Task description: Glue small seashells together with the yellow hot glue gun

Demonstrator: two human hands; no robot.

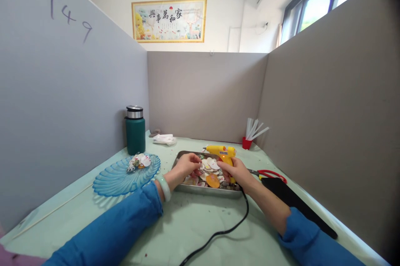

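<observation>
My left hand (188, 166) hangs over a metal tray (203, 191) with its thumb and fingers pinched together. What they hold, if anything, is too small to make out. My right hand (236, 171) is closed around the handle of a yellow glue gun (215, 149), whose nozzle points left above the tray's back rim. Its far-side fingers are hidden; the thumb tip lies beside a white shell (213, 164). Mixed shells fill the tray, among them an orange shell (213, 181). Left of it, a blue scalloped glass plate (112, 178) bears a cluster of shells (140, 161).
A black cord (218, 232) runs from the gun towards me. Behind the plate stands a green bottle (135, 135). White tissue (164, 139) lies at the back. At right are a red cup (246, 143) of white glue sticks, red-handled scissors (271, 173) and a black flat object (296, 203). Grey partitions enclose three sides.
</observation>
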